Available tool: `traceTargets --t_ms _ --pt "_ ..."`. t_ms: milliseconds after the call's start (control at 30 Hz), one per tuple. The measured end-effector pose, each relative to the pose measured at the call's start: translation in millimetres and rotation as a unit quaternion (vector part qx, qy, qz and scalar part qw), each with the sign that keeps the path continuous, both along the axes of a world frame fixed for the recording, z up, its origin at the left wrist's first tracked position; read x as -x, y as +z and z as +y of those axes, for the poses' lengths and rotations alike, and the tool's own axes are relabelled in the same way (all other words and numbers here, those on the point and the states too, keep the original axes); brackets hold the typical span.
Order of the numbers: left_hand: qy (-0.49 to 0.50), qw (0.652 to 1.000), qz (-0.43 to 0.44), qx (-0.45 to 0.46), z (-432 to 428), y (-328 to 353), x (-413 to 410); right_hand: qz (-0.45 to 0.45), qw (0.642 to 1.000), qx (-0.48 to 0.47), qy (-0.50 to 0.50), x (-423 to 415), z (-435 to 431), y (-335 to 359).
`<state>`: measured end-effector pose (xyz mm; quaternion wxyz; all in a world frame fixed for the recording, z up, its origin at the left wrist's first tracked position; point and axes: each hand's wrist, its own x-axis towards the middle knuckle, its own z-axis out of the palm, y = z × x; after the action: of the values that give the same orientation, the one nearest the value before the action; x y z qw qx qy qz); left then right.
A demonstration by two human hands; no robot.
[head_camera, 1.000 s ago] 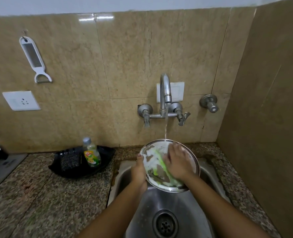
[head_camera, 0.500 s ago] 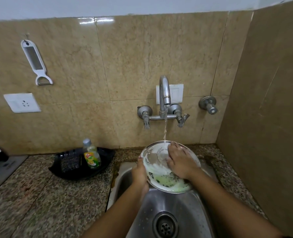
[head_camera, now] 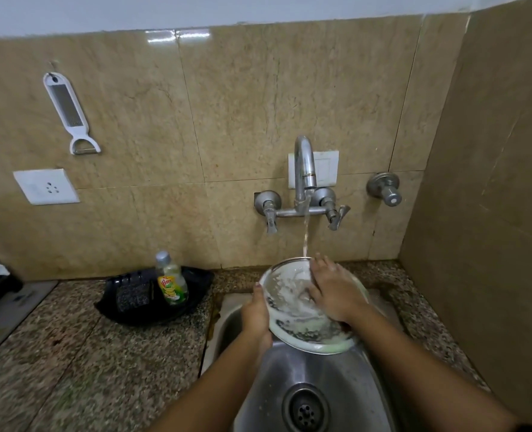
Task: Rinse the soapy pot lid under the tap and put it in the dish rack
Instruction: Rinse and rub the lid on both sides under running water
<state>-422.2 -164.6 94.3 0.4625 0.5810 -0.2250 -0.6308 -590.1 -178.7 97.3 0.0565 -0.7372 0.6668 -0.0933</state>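
Now the right hand is rubbing flat and ungripping across the pot lid, clasped at its rim by the left hand over the sink's back edge (green smears gone), so rinsing is progressing.

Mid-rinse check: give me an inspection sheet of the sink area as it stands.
Surface: speckled granite counter around a steel sink; drain uncovered.
Job's things: pot lid tilted over the sink, suds on it; tap running onto its upper rim. No dish rack in view.
Clutter: dish soap bottle upright in a black tray with a scrubber.
Grips: left hand holds the lid's left edge; right hand lies flat on its face.
Cables: nothing seen.
Surroundings: tiled wall with a hanging peeler, a socket and a spare valve.
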Motion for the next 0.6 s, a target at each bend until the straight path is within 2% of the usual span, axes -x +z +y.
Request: traceTargets --t_ms 133,200,267,333,467,533,600 --pt "-0.013 0.999 -0.025 0.038 -4 1 8 -0.04 0.989 -0.009 0.144 -50 3 6" --pt "0.003 0.999 -0.034 0.039 -4 4 2 -0.043 0.977 -0.022 0.21 -52 28 8" --pt "0.024 0.998 -0.035 0.037 -9 4 -11 -0.023 0.972 -0.037 0.233 -35 52 4" --pt "0.037 0.997 -0.045 0.042 -11 6 -19 0.012 0.979 -0.033 0.2 -6 63 2" --pt "0.024 0.996 -0.061 0.058 -1 9 -15 0.06 0.998 0.019 0.024 19 31 0" --pt "0.008 0.998 -0.044 0.054 2 7 -9 0.019 0.998 0.058 -0.023 0 8 2" --pt "0.002 0.998 -0.03 0.056 5 10 -5 -0.037 0.996 0.074 0.014 -27 -2 6"
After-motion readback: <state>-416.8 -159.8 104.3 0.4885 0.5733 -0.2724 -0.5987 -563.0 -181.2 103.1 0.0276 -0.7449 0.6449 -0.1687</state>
